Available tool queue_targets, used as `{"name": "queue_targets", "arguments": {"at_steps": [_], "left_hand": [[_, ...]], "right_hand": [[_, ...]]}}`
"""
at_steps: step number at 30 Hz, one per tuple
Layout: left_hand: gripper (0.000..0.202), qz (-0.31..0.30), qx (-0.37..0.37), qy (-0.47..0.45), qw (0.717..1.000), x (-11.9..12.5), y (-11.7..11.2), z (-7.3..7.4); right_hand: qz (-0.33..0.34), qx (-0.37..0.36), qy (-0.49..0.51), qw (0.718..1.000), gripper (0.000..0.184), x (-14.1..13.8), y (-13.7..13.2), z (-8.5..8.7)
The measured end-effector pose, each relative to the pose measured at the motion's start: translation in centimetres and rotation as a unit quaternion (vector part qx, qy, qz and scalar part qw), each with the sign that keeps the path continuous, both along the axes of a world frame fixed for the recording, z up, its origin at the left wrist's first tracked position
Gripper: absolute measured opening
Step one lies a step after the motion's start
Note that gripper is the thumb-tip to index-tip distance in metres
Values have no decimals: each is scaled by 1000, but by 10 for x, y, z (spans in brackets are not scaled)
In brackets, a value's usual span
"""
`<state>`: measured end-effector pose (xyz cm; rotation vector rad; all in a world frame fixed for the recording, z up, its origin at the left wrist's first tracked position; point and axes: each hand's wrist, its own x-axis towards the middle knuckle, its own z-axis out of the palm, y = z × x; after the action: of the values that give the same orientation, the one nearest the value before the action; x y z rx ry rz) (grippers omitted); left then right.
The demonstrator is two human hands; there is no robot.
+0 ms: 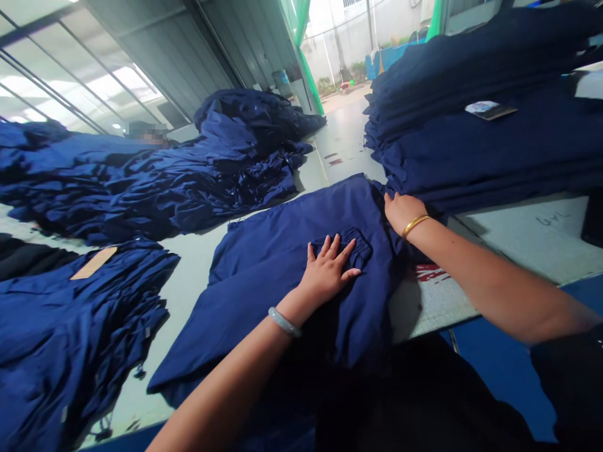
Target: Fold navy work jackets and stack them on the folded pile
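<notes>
A navy cloth garment [277, 282] lies spread on the pale work table [424, 307], with a stitched pocket [355, 246] on its upper part. My left hand [327, 273] rests flat on the cloth at that pocket, fingers spread. My right hand [404, 212] sits at the garment's far edge, fingers curled down on the cloth, right beside a tall stack of folded navy garments [475, 147]. Whether those fingers pinch the cloth I cannot tell. A jade-green bangle [285, 321] circles my left wrist and a gold bangle [416, 226] my right.
Loose navy garment heaps lie on the table at left [61, 351] and far left [179, 176], one with a tan tag [93, 262]. A co-worker's head [146, 133] shows behind them. A paper label [490, 110] lies on the stack.
</notes>
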<state>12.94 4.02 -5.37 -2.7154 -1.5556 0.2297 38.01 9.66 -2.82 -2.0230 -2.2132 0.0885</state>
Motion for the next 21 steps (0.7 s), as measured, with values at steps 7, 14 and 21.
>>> {"name": "queue_targets", "arguments": {"at_steps": [7,14,21], "left_hand": [[79,-10,23,-6,1000,-5,1,-7],[80,-14,41,-7,999,-4,-1,-7],[79,-12,39,-17,999,-1,-5,-4]], "right_hand": [[-57,-44,-27,997,54,-8,-4,10],[-91,254,93,958,36,23,-16,40],[-230,467,203,829,25,101,-9,61]]}}
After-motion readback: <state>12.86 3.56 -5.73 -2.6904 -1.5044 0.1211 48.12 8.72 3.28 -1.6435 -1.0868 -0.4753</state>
